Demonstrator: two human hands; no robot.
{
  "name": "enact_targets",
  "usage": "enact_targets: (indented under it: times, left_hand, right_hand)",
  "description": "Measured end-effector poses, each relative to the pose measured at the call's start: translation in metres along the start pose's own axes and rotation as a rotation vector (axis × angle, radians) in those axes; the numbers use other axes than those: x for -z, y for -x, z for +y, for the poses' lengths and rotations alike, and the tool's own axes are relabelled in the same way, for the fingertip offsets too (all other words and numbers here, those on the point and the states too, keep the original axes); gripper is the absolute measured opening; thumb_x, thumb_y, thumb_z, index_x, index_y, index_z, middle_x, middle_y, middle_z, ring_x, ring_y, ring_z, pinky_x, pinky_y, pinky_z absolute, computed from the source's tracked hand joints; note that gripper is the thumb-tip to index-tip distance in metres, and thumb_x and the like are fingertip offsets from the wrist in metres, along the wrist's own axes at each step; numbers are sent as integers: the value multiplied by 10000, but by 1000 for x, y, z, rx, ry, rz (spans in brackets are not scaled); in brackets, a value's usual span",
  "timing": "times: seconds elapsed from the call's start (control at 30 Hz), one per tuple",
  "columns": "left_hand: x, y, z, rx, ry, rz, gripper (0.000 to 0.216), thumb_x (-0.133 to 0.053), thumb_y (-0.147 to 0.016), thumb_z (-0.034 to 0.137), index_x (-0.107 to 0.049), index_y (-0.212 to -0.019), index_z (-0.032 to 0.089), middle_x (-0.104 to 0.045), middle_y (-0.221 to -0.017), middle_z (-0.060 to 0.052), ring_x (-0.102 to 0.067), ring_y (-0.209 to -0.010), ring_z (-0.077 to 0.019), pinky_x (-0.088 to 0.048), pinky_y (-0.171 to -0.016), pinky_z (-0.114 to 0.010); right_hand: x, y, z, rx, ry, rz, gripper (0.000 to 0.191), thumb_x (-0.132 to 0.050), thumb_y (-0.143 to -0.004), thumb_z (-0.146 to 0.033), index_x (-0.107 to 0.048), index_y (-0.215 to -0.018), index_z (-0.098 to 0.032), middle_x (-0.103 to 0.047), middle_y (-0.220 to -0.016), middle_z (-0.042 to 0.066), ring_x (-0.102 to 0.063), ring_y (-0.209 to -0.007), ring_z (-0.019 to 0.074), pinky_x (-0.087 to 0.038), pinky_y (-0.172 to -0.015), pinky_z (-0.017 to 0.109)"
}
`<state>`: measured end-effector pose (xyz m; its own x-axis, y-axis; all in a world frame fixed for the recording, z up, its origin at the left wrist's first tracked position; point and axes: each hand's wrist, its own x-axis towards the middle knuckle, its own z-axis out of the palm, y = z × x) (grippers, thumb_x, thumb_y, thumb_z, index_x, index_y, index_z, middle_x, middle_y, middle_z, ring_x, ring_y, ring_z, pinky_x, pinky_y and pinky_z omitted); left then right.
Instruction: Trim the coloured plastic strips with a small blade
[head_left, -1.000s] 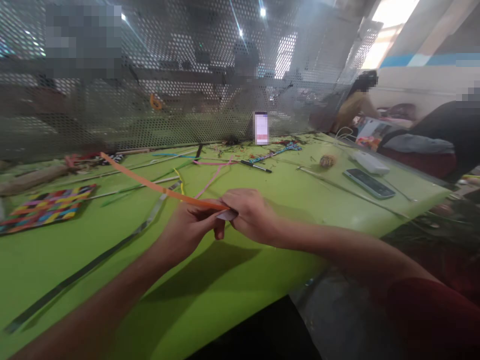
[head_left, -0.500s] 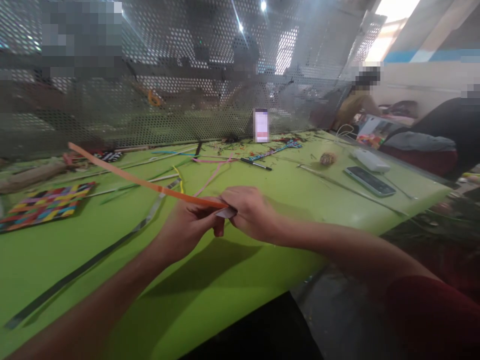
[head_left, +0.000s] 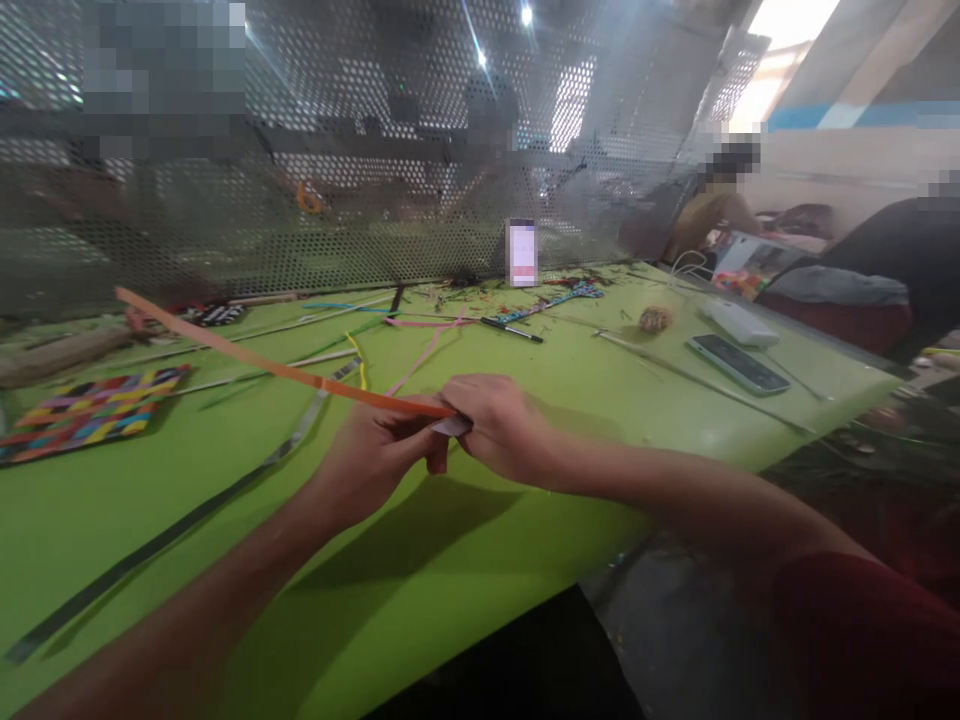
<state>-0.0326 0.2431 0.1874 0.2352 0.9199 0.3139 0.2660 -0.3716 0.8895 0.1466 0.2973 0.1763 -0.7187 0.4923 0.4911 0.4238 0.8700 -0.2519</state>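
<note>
Both hands meet above the green table [head_left: 465,560]. My left hand [head_left: 379,455] and my right hand [head_left: 499,425] pinch the near end of a long orange strip [head_left: 262,362]. The strip reaches up and to the left over the table, its far end in the air. A small pale piece [head_left: 450,427] shows between the fingertips of the two hands; I cannot make out what it is. A long dark strip [head_left: 180,525] lies flat on the table under the left forearm.
A multicoloured woven mat [head_left: 86,410] lies at the left. Loose coloured strips [head_left: 420,345], a pen [head_left: 514,330], a phone [head_left: 739,363] and a white block [head_left: 739,322] lie further back. A second phone [head_left: 522,253] leans on the perforated metal screen [head_left: 337,170]. Other people sit at the right.
The free end of the orange strip has swung further left. Both hands stay pinched together in the same place.
</note>
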Motion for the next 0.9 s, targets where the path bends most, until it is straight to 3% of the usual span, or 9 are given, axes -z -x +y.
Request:
enact_targets:
  times: [0.57,0.77,0.9]
  left_hand:
    - [0,1,-3,22,-52,-13,361,-655,-911,295,-701,-559,228,-712,-558,6,-646,-578,-160,-533,-638,-279]
    - [1,-2,0,84,-14,-42,379,-702,-904,403,-700,-576,213,-685,-532,1,-619,-560,-156,-517,-628,-275]
    - [4,-5,-1,125,7,13,281,-678,-902,357,-746,-678,201,-665,-526,16,-583,-526,-143,-500,-592,-258]
  right_hand:
    - [-3,-2,-2,-71,-24,-34,183,-531,-860,-16,-538,-752,-163,-618,-759,19,-488,-694,117,-337,-685,232]
    - [1,-3,11,0,-53,-75,198,-532,-820,-18,-462,-718,-173,-559,-719,-4,-418,-654,98,-284,-642,223]
    - [14,-10,29,77,-114,-91,187,-543,-835,-34,-468,-730,-170,-529,-703,-16,-393,-650,92,-286,-647,222]
